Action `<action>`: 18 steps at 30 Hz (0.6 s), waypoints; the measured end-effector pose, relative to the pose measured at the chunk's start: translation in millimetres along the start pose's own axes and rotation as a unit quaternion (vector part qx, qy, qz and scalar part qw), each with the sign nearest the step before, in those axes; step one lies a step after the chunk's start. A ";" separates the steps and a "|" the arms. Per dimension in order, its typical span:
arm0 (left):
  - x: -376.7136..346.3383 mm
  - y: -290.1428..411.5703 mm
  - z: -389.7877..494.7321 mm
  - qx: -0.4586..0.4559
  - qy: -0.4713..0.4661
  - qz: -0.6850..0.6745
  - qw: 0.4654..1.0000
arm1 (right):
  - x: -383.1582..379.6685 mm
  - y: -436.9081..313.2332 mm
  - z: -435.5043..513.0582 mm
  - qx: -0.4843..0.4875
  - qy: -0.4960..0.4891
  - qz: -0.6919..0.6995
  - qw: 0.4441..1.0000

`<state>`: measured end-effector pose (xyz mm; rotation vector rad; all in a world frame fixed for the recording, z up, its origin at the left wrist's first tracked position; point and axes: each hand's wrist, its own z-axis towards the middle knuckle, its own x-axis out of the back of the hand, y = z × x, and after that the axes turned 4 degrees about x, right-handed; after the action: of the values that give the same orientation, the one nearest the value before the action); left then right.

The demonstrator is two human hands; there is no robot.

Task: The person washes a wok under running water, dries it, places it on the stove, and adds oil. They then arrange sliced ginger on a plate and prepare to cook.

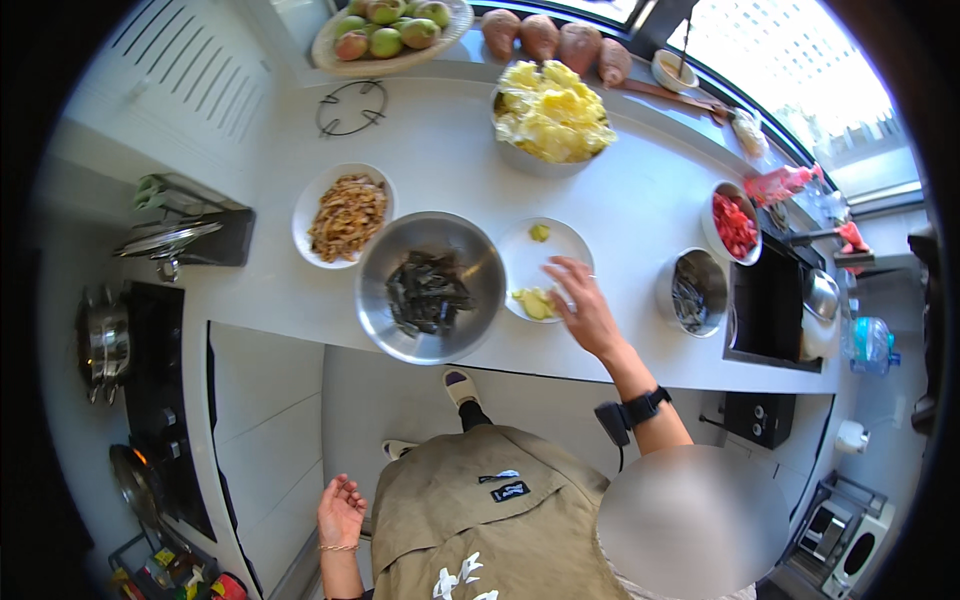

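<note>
My right hand is over the right edge of a white plate, fingers spread and slightly bent, with nothing visible in them. Pale yellow slices, perhaps ginger, lie by its fingers, and a small yellow-green piece sits farther back on the plate. Left of the plate, a stainless steel mixing bowl holds dark, glossy strips, possibly kelp. My left hand hangs low beside the apron, palm up, fingers loosely curled and holding nothing.
Behind the steel bowl stand a white plate of shredded brown food and a bowl of cabbage leaves. To the right are a metal pot, a bowl of red pieces and a black sink. A cooktop lies left.
</note>
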<state>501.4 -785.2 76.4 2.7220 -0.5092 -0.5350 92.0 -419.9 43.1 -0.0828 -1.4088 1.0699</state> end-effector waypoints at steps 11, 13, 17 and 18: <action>91.6 21.0 -15.5 -0.041 -0.011 -0.095 0.995 | 28.9 -76.3 -31.0 -0.056 0.198 0.103 0.973; 114.4 22.9 -18.1 -0.054 -0.011 -0.108 0.993 | 22.1 -138.1 -17.5 -0.020 0.169 0.093 0.981; 172.6 26.0 -18.2 -0.098 0.011 -0.184 0.978 | -29.7 -266.2 24.2 0.123 0.016 0.204 0.971; 193.7 28.9 -20.2 -0.114 0.024 -0.218 0.969 | -51.9 -300.0 28.6 0.108 -0.041 0.234 0.965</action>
<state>669.5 -883.4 46.9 2.6135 0.1669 -0.5880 243.2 -636.0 197.8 -0.2237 -1.3689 1.6290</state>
